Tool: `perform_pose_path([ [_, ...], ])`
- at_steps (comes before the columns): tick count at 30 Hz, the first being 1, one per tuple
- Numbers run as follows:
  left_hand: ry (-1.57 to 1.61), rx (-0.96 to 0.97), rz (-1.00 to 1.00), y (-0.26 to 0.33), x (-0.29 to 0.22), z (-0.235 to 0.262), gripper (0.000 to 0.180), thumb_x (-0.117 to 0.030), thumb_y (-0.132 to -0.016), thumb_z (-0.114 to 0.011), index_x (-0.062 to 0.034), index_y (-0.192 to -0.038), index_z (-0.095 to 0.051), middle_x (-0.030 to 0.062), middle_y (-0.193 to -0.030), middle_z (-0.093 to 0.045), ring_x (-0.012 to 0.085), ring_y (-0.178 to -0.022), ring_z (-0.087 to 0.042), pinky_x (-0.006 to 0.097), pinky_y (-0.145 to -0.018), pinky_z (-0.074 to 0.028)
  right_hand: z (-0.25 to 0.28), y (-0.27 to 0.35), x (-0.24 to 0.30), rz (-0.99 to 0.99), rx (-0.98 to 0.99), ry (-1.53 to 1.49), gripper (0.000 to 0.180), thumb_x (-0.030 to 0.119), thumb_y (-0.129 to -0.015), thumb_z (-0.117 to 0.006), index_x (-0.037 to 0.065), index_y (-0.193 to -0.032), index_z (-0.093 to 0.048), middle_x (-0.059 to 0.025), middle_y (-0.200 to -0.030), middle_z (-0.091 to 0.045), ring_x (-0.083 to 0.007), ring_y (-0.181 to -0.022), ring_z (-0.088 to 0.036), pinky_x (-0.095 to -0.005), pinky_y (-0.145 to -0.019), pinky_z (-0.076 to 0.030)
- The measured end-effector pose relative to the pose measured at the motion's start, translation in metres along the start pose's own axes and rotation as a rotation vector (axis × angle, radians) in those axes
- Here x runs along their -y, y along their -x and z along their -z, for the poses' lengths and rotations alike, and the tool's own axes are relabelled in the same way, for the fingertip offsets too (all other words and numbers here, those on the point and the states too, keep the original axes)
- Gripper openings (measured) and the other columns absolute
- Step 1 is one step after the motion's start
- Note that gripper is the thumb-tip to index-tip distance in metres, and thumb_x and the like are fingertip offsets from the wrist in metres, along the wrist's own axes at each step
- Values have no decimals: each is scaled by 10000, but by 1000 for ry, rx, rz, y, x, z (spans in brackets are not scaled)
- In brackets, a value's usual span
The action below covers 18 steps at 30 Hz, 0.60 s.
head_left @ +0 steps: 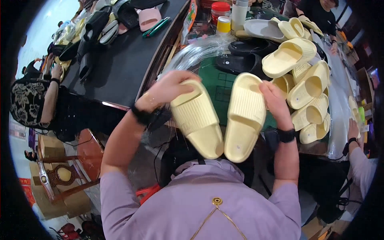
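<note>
Two pale yellow slippers are held up side by side in front of me, toe openings away, heels toward my body and almost touching. My left hand [172, 89], slightly blurred, grips the left slipper [196, 116] at its far end. My right hand [276, 101] closes on the outer far edge of the right slipper [245, 120], thumb at its rim. Both slippers have ribbed straps across them. Just beyond, to the right, lies a heap of similar yellow slippers [310, 90], and a pair of black slippers [240, 64] rests on the green mat [214, 86].
Clear plastic bags [200, 52] spread over the table beyond my left hand. A yellow-lidded tub [223, 25], a red-lidded jar [220, 11] and a white bottle [239, 17] stand at the back. Left, a dark table [124, 60] bears slippers. Other people work on both sides; a wooden chair [66, 176] stands lower left.
</note>
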<state>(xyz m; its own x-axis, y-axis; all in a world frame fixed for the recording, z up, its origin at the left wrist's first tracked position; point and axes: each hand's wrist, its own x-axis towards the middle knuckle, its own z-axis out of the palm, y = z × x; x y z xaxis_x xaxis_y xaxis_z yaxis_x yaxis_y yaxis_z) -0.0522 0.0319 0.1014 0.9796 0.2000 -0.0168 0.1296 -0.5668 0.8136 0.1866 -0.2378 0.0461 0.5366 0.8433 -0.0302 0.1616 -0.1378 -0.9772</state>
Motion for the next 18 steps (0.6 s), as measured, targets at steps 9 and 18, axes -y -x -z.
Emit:
perform_pose_path([
  [9,-562,-270,241,-22,67,8,347,-261,-832,-688,3,-1056,-668,232,-990,-693,389,-943,-673,463,-817,-539,-66,29,0,291,-301,651,366,277,-926,-631,-9,-1152,-597,-185,-1081,-660,-314,-903,-652,-378,-795,-522],
  [18,-816,-262,406,-7,123,-30,228,-219,-850,-628,5,-843,-670,245,-858,-686,425,-810,-678,494,-741,-555,-121,30,-1,16,-60,1011,619,588,-884,-579,0,-735,-700,-200,-673,-666,-368,-635,-678,-453,-593,-547],
])
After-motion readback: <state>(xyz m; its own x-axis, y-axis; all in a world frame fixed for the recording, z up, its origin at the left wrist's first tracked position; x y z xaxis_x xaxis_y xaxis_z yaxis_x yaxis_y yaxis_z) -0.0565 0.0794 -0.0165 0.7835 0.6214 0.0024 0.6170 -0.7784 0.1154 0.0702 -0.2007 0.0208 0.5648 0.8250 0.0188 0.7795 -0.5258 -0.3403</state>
